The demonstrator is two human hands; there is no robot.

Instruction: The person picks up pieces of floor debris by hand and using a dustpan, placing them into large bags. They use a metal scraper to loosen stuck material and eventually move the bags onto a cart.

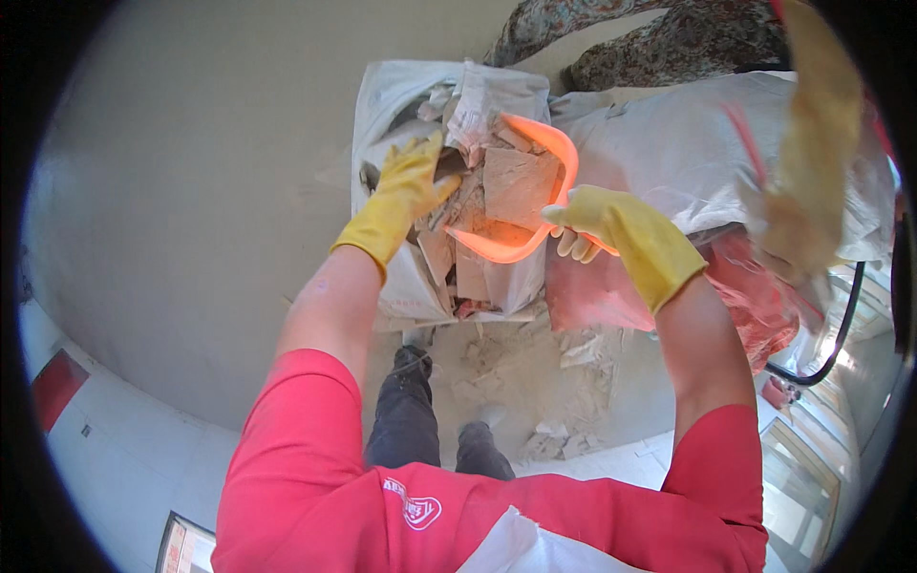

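Observation:
My right hand (611,224), in a yellow rubber glove, is closed round the handle of an orange dustpan (564,158). The dustpan holds a flat broken slab (516,183) and smaller dusty chunks. It is over the mouth of a white woven sack (382,105) filled with rubble (439,258). My left hand (406,181), gloved in yellow too, lies over the sack's left side beside the rubble. Its fingers are stretched out and its thumb points toward the dustpan. What lies beneath its palm is hidden.
Another person in patterned trousers (678,48) is at the back right, with a blurred yellow glove (817,143) close by. White sacks (669,129) and a red sack (602,291) lie at the right. Broken debris (564,420) litters the floor near my feet. A black curved tube (826,363) stands farther right.

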